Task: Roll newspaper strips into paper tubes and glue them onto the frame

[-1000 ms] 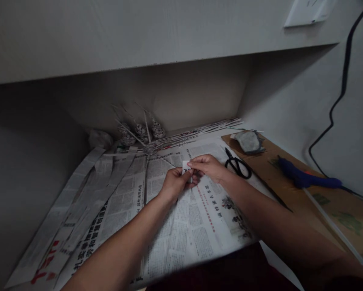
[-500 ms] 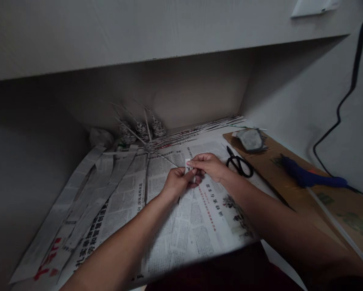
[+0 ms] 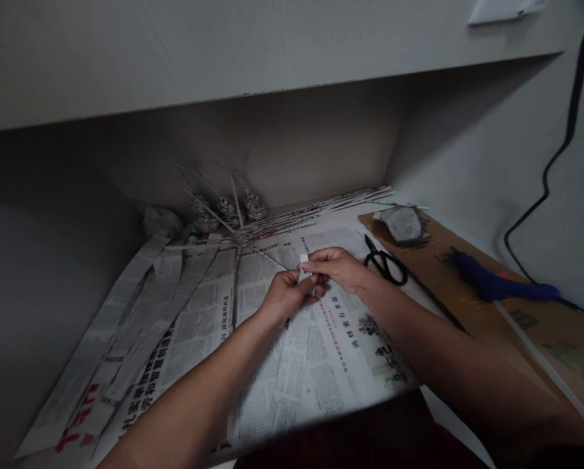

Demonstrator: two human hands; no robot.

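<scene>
My left hand [image 3: 288,293] and my right hand [image 3: 336,268] meet over the newspaper [image 3: 272,384], fingers pinched together. Between them is a small newspaper strip [image 3: 304,262], its white printed end showing above the fingertips. A thin paper stick [image 3: 271,258] runs from my left fingers back to a woven hub [image 3: 240,237] with several sticks spreading from it. Most of the strip is covered by my fingers, so whether it wraps the stick cannot be made out. Black-handled scissors [image 3: 385,265] lie to the right of my right hand.
Cut newspaper strips [image 3: 91,352] cover the left side. Woven paper cones [image 3: 229,212] and a bundle of paper sticks [image 3: 321,210] lie at the back. On cardboard [image 3: 448,293] at right are a grey stone-like lump [image 3: 403,225] and a blue glue gun [image 3: 501,277]. An overhang [image 3: 252,52] juts above.
The strip's visible end between my fingers has shifted slightly, and less of its print shows. Both hands stay in nearly the same place.
</scene>
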